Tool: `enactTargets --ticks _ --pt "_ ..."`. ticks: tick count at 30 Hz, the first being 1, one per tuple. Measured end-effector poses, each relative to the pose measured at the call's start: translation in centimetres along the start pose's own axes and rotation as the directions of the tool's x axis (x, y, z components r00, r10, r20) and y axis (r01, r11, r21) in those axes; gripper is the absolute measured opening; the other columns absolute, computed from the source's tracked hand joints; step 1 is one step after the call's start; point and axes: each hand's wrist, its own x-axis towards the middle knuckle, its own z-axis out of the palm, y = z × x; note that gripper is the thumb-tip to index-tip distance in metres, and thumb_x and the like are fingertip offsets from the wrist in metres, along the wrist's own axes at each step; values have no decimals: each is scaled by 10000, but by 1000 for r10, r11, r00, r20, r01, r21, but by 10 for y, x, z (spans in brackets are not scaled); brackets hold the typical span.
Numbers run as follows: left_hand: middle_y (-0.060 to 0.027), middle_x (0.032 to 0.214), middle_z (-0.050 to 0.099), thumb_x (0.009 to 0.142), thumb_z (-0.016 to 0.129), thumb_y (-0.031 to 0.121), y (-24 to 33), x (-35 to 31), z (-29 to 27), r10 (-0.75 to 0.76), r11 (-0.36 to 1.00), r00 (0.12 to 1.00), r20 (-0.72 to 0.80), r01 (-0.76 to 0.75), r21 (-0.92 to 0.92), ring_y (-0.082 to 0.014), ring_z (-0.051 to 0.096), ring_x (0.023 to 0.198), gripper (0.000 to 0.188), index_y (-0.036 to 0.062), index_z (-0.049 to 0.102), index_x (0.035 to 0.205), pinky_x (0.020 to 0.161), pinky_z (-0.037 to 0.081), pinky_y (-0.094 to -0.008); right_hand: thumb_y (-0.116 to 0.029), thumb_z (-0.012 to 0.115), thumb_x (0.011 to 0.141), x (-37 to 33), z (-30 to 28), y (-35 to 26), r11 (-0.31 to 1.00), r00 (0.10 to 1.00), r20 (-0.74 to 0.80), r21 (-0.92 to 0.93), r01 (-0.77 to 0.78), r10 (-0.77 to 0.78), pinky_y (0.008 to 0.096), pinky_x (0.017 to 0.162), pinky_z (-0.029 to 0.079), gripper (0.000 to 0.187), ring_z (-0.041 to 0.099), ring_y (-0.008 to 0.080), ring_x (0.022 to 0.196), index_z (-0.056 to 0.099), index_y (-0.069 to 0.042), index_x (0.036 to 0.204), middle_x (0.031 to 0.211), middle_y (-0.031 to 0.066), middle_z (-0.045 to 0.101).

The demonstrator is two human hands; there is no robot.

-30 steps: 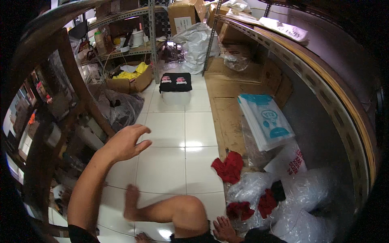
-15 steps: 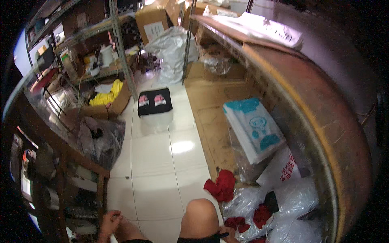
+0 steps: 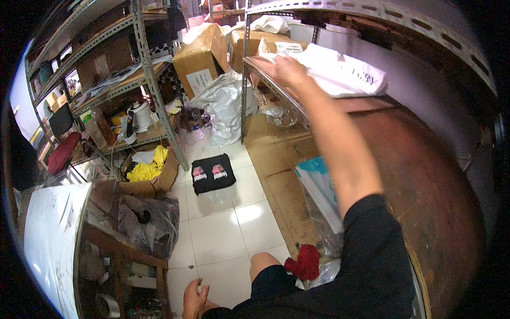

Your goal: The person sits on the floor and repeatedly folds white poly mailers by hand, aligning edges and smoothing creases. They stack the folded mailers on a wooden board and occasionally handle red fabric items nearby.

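My right arm stretches forward over the brown shelf board [image 3: 414,138] on the right. At its far end my right hand [image 3: 289,70] is at the left end of some flat white material [image 3: 340,69] with dark print, which could be sheets or bags. Its fingers are blurred, so their grip does not show. Low in the picture, beside my bent knee [image 3: 264,261], my left hand [image 3: 195,297] hangs with fingers loosely bent and apart, nothing visible in it. A folded black cloth [image 3: 213,174] with two pink-and-white prints lies on the floor ahead.
Metal shelving [image 3: 141,48] stands left, with a carton of yellow cloth [image 3: 151,169] below it. Cardboard boxes [image 3: 199,53] and a silvery sack [image 3: 223,106] are at the back. Under the right shelf lie a blue-and-white package [image 3: 321,191] and red cloth [image 3: 304,261].
My right hand has risen from beside my knee to the white material on the shelf. The view has shifted upward, and my left hand is still low by my leg.
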Motion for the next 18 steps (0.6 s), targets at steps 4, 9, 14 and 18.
enactTargets --ticks 4,9,14,18 --pt "-249 1225 607 962 546 352 2 -40 -3 -307 939 949 76 315 -140 -405 573 1136 464 -5 575 1257 962 448 -464 -170 611 813 42 16 75 877 762 622 -453 160 183 476 831 530 383 635 299 1058 633 -99 1189 1214 136 639" --pt "-264 1177 623 948 577 280 25 -38 -5 -445 867 853 274 486 -104 -404 586 1106 451 -52 554 1252 911 473 -433 -176 579 832 71 48 102 890 754 612 -448 82 238 471 828 535 340 644 302 1041 651 -95 1155 1179 145 650" --pt "-271 1145 631 930 600 262 13 8 25 -279 948 948 154 297 -110 -406 595 1087 446 -74 565 1220 922 476 -422 -182 547 851 61 82 124 881 801 535 -472 20 269 467 826 539 309 652 304 1023 670 -92 1120 1144 154 661" --pt "-267 1149 631 915 614 264 21 31 24 -147 987 984 103 153 -50 -399 598 1088 421 -61 597 1183 942 471 -431 -187 522 867 48 94 140 887 867 440 -462 -3 233 463 824 543 295 659 305 1009 684 -89 1093 1116 162 670"
